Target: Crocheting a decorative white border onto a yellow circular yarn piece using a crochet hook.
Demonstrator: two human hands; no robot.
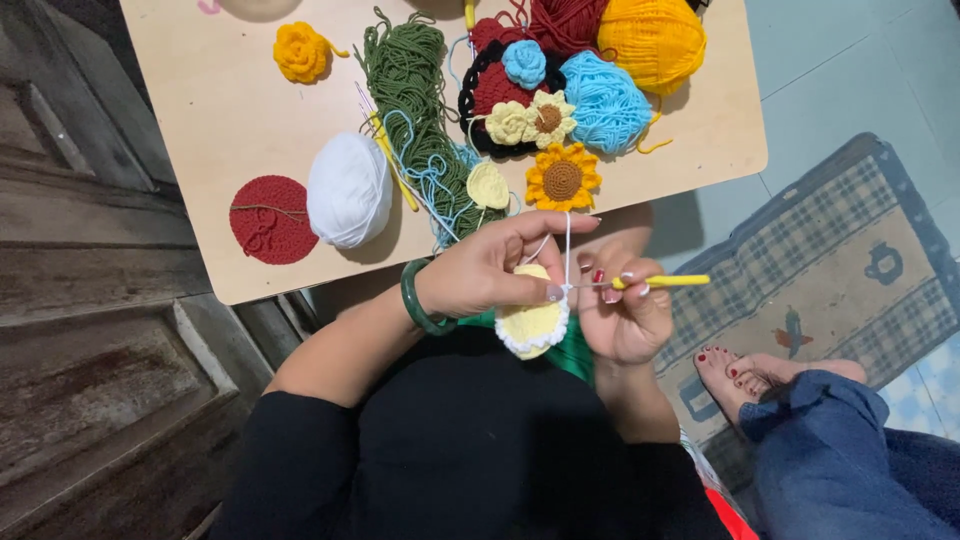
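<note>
My left hand [490,270] pinches a small pale yellow crochet piece [532,322] with a white scalloped edge, held over my lap. A white yarn strand runs up over my left index finger. My right hand [625,312] grips a crochet hook with a yellow handle [665,281], its metal tip meeting the piece at my left fingertips. A green bangle [414,300] sits on my left wrist.
A low wooden table [220,120] in front holds a white yarn ball [348,190], a red crochet disc [272,220], green yarn [410,85], blue [605,100] and orange [652,40] balls, and crochet flowers including a sunflower [562,178]. My bare foot [745,375] rests on a checked rug [840,260].
</note>
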